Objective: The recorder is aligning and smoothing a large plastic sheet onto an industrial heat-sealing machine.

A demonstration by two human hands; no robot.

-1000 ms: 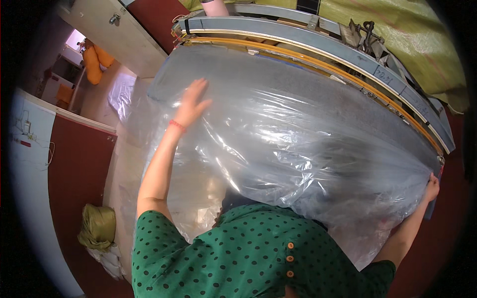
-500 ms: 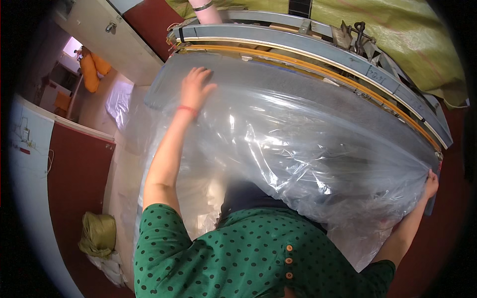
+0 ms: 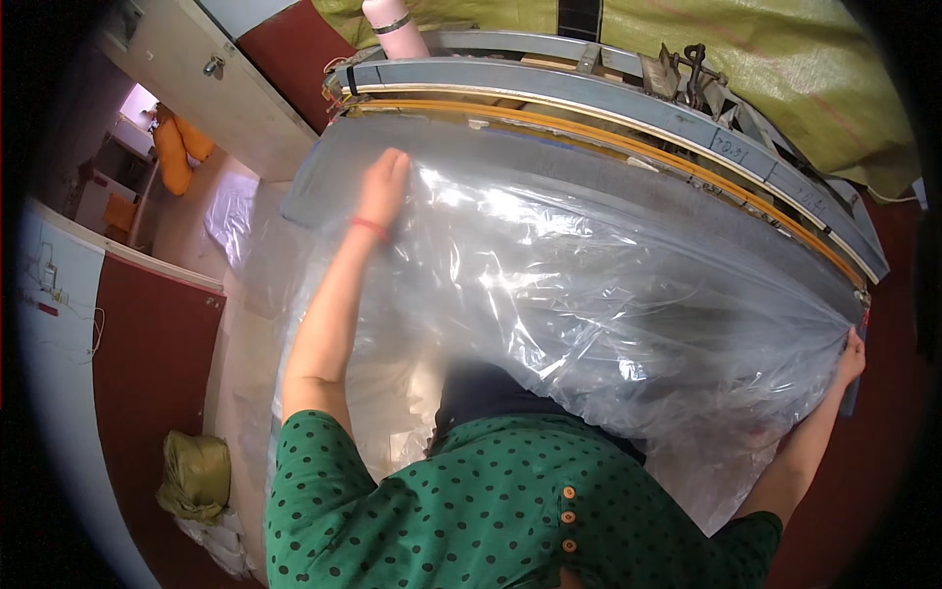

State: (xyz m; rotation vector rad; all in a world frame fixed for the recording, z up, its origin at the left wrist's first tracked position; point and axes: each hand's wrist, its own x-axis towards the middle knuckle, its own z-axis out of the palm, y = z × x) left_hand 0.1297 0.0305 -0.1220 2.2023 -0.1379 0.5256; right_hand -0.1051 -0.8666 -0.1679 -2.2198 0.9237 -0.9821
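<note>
A wide sheet of clear plastic film (image 3: 589, 294) spreads in front of me, wrinkled and shiny, over a grey flat surface (image 3: 471, 139). Toward the far left corner, my left hand (image 3: 385, 187), slightly blurred and with a red band at its wrist, is closed on the far edge of the film. My right hand (image 3: 852, 357) pinches the film's right end, and taut folds fan out from its fingers. The film's near part hangs down in loose creases toward my body.
Beyond the grey surface runs a long metal frame (image 3: 549, 80) with an orange strip (image 3: 579, 123). A pink bottle (image 3: 395, 29) stands behind it, and a metal clamp (image 3: 695, 77) sits farther right. Yellow-green woven sheeting (image 3: 746, 79) hangs behind. An open door (image 3: 221, 83) is at left.
My left hand has gone from spread fingers to closed on the film's edge, drawing it slightly nearer. My right hand keeps its pinch in nearly the same place.
</note>
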